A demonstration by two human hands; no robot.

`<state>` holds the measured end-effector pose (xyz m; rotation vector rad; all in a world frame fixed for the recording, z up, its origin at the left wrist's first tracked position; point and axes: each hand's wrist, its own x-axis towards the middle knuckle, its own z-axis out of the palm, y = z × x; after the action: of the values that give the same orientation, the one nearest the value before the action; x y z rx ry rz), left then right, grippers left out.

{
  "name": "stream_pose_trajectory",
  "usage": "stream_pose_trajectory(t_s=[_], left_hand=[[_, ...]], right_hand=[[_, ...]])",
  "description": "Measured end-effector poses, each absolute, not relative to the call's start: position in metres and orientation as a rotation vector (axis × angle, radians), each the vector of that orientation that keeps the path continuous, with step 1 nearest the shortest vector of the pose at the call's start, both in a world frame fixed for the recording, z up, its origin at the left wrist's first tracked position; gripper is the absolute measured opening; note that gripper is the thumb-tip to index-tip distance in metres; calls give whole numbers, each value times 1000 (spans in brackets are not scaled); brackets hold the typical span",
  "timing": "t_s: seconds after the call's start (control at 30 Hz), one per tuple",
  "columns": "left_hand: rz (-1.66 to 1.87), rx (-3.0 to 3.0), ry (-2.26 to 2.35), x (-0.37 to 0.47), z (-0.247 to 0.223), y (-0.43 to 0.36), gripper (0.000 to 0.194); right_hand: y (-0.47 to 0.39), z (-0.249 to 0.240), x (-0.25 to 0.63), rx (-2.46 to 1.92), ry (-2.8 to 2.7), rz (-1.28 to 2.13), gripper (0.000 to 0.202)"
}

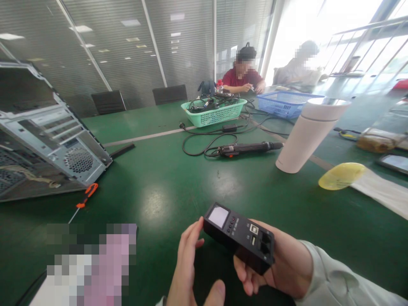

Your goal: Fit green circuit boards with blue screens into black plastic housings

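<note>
My right hand (287,265) grips a black box-shaped device (239,236) from its right end, above the table. On its top face are a small pale screen, a row of small buttons, USB sockets and what look like network jacks. The lettering is too small to read. My left hand (188,267) stays open, thumb apart from the fingers, with its fingertips at the device's left end near the screen. Part of my right fingers is hidden behind the device.
On the green table (178,178) stand an open computer case (79,157), an orange-handled screwdriver (87,195), a corded electric screwdriver (245,148), a white tumbler (310,136), a green basket (212,117) of cables and a blue basket (280,104). Two people sit at the far end.
</note>
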<state>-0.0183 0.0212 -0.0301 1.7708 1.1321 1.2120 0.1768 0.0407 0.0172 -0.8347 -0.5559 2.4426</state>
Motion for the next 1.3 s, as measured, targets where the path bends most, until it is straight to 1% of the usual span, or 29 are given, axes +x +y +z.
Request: stream_pose_trajectory(t_s=[0.07, 0.13, 0.2, 0.23, 0.3, 0.43, 0.5, 0.57, 0.67, 0.73, 0.8, 0.93, 1.13, 1.3], left_hand=[[1190, 1782, 1127, -17, -27, 18, 69], [1193, 1801, 1101, -17, -25, 16, 69], [1199, 1795, 1089, -18, -23, 15, 70], [1199, 1775, 1090, -18, -23, 15, 70], [1209, 1714, 1091, -17, -22, 15, 67], [1291, 1652, 1062, -14, -20, 15, 55], [1314, 1654, 1092, -12, -20, 15, 49], [1310, 1668, 1148, -10, -20, 15, 44], [1263, 1720, 1201, -11, -20, 16, 35], [1239, 1746, 1221, -12, -20, 17, 31], [1237, 1761, 1238, -14, -19, 19, 30], [1243, 1787, 1228, -17, -17, 21, 27], [1181, 1783, 1145, -20, -19, 22, 20], [1192, 1712, 1147, -16, -21, 19, 21]], right_hand=[[41, 15, 177, -803, -542, 2453, 89], [40, 12, 177, -761, -593, 2428, 76], [40, 10, 178, -771, -658, 2320, 63], [40, 10, 179, -803, -708, 2247, 60], [40, 11, 182, -907, -919, 2042, 58], [38, 18, 186, -1155, -1462, 1455, 42], [35, 20, 188, -1264, -1609, 1225, 43], [34, 21, 190, -1310, -1769, 1021, 52], [33, 23, 194, -1255, -2012, 730, 61], [34, 26, 197, -1192, -2133, 598, 60], [35, 29, 200, -1144, -2226, 530, 54], [38, 34, 204, -1057, -2311, 518, 44], [41, 30, 205, -969, -2249, 475, 50], [41, 32, 206, -994, -2241, 572, 42]])
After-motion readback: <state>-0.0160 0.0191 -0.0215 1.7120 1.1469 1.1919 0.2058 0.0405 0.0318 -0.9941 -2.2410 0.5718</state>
